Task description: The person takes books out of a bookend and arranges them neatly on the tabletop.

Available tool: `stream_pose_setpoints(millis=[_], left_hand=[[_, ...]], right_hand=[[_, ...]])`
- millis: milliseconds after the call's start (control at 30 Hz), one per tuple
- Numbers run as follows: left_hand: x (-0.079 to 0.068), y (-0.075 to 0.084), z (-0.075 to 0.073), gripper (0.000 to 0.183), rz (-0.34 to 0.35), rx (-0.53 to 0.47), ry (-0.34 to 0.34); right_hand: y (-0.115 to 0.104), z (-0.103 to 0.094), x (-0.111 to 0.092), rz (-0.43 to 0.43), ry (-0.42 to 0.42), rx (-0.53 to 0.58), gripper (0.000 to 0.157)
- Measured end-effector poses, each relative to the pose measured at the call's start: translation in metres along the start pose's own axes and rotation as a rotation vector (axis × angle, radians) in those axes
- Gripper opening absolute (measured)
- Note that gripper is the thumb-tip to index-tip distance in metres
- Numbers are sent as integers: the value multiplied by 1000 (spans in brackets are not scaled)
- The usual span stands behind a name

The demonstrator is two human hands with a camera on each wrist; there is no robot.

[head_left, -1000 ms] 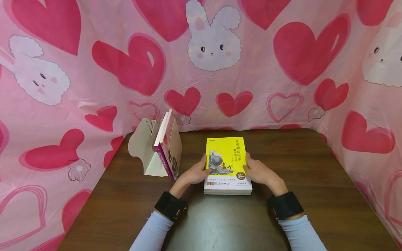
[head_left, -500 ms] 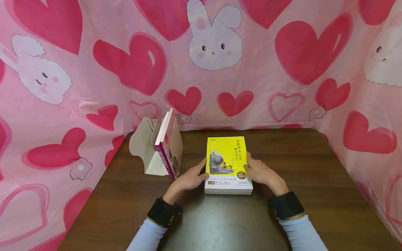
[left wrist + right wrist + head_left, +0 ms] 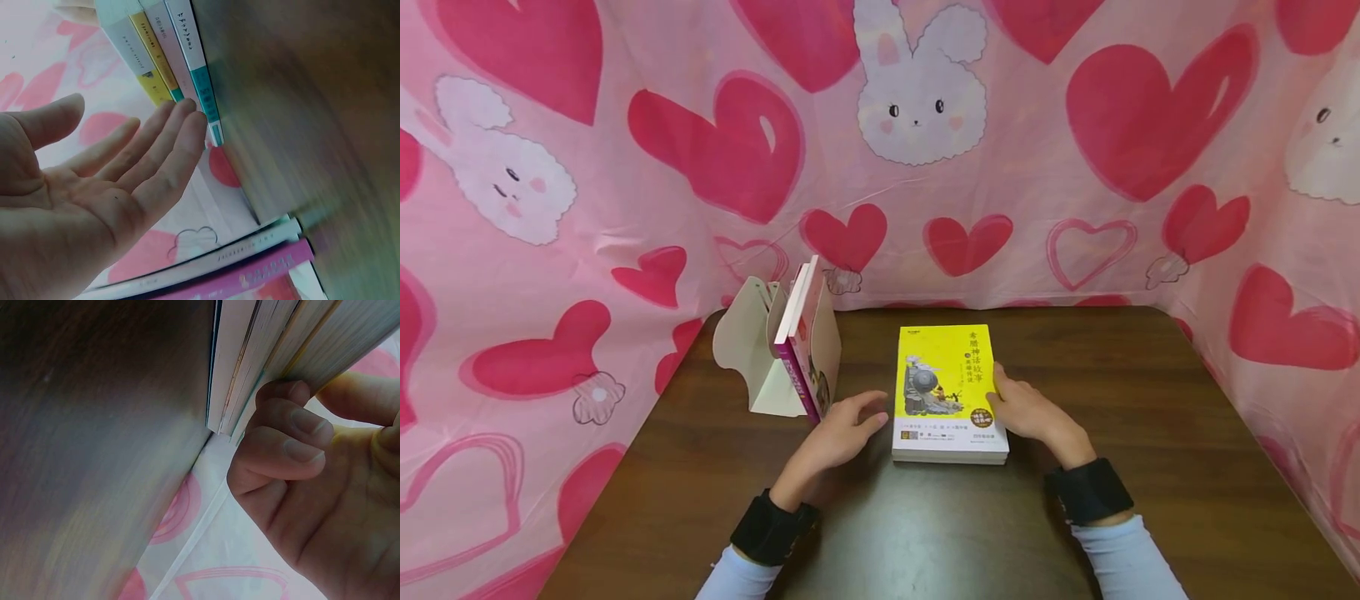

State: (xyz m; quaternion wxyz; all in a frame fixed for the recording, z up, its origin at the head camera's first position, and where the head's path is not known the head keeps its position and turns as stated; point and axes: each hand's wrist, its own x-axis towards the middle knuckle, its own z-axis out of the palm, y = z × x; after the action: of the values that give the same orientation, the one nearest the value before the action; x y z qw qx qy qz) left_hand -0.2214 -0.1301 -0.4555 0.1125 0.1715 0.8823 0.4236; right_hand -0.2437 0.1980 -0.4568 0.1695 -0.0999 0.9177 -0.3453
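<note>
A stack of several books lies flat on the dark wooden table, topped by a yellow book (image 3: 943, 379) with a white lower band. My left hand (image 3: 838, 429) is just left of the stack, apart from it, fingers loosely bent and holding nothing. The left wrist view shows that palm (image 3: 94, 194) with the stack's spines (image 3: 165, 53) beyond. At the right side, my right hand (image 3: 1037, 417) grips the stack's edge. Its curled fingers (image 3: 281, 434) press near the page edges and its thumb (image 3: 359, 397) reaches the top book; how many books it holds I cannot tell.
A cream bookend rack (image 3: 752, 354) stands to the left. A purple-spined book (image 3: 797, 375) and a white-spined one lean upright in its right section. The wooden table (image 3: 1120, 375) extends right of the stack, and a pink heart-patterned cloth (image 3: 1030, 158) hangs behind.
My left hand has let go of the stack's left side and drawn back toward the lower left. My right hand stays at the right edge, and the books keep their place.
</note>
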Motion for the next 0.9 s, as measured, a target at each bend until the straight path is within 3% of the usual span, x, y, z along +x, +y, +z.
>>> stream_pose_setpoints(millis=[200, 433, 900], left_hand=[[-17, 0, -6, 30, -24, 25, 104], [-35, -2, -18, 14, -102, 15, 158], [-50, -18, -35, 25, -237, 19, 310]], right_hand=[[-1, 0, 1, -4, 2, -7, 78], [-2, -1, -1, 2, -1, -4, 78], [-2, 1, -2, 6, 5, -1, 77]])
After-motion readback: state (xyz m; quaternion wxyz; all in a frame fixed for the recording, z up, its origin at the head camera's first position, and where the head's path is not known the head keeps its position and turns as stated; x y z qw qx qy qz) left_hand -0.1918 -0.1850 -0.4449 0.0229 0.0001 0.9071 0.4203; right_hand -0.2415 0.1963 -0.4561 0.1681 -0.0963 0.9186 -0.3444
